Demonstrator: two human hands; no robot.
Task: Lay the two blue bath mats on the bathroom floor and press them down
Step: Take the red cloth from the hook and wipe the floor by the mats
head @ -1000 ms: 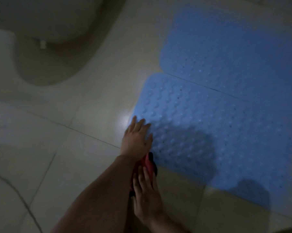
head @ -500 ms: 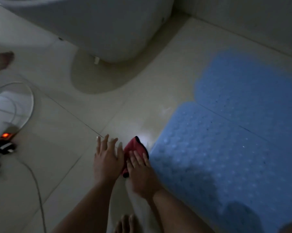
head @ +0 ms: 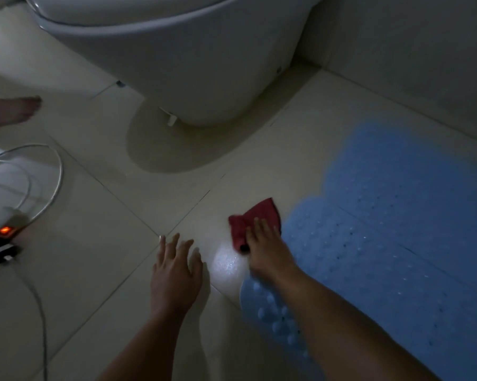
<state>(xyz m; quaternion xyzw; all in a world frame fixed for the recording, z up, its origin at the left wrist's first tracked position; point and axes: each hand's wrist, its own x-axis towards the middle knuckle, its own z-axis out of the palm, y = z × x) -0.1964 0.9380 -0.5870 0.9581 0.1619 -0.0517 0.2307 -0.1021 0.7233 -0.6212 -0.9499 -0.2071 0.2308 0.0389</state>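
The head view is taken up by a dim, tiled bathroom floor (head: 100, 270), and every place below is given relative to the toilet (head: 193, 56), which stands at the top. Two blue bath mats are seen lying flat on the floor to the lower right of the toilet: the far mat (head: 413, 171) lies nearer the wall, and the near mat (head: 374, 276) is laid just in front of it, the two edges meeting or almost meeting along a dark seam. The left hand (head: 174, 276) is held in front of the toilet, off the mats, with its fingers spread and straight, low over the bare tile; whether the tile is actually touched cannot be told. The right hand (head: 265, 248) is placed below and to the right of the toilet's base, at the near mat's left corner, its fingers laid fairly straight on a red cloth (head: 255, 218), which is pressed against the floor just beside that corner. A bright wet-looking glint is shown on the tile between the two hands. Far to the toilet's lower left, a power strip (head: 2, 240) with a lit orange switch is seen, and a white cable (head: 53, 177) is looped above it. A bare foot (head: 15, 108) is visible to the toilet's left, at the frame's edge.
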